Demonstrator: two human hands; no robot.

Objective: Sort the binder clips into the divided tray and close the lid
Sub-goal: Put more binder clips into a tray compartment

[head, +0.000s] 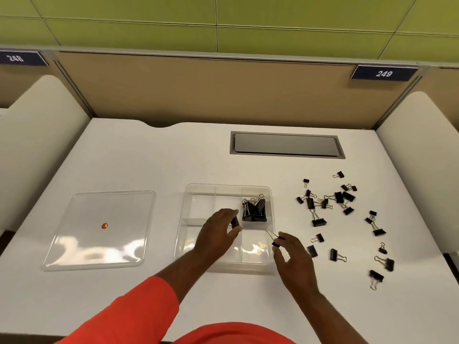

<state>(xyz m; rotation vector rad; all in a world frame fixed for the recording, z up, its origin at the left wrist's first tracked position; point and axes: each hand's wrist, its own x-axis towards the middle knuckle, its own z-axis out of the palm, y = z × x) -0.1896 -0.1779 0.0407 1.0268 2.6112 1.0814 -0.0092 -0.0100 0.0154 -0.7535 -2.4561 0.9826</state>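
White desk (169,157), open strip between lid (99,247) and tray (182,214); left hand (217,232) pinches clip (235,222), right hand (295,259) pinches second clip (276,242).

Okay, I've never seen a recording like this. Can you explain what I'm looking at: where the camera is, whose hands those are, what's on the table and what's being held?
There is no machine here. A person wears a wide-angle camera on the head, looking down at their own two hands; this is the only view. On the white table lies a clear divided tray, with a pile of black binder clips in its far right compartment. The tray's clear lid, marked with an orange dot, lies apart to the left. Loose clips are scattered on the right. The left hand holds one black clip over the tray; the right hand pinches a second clip at the tray's right edge.
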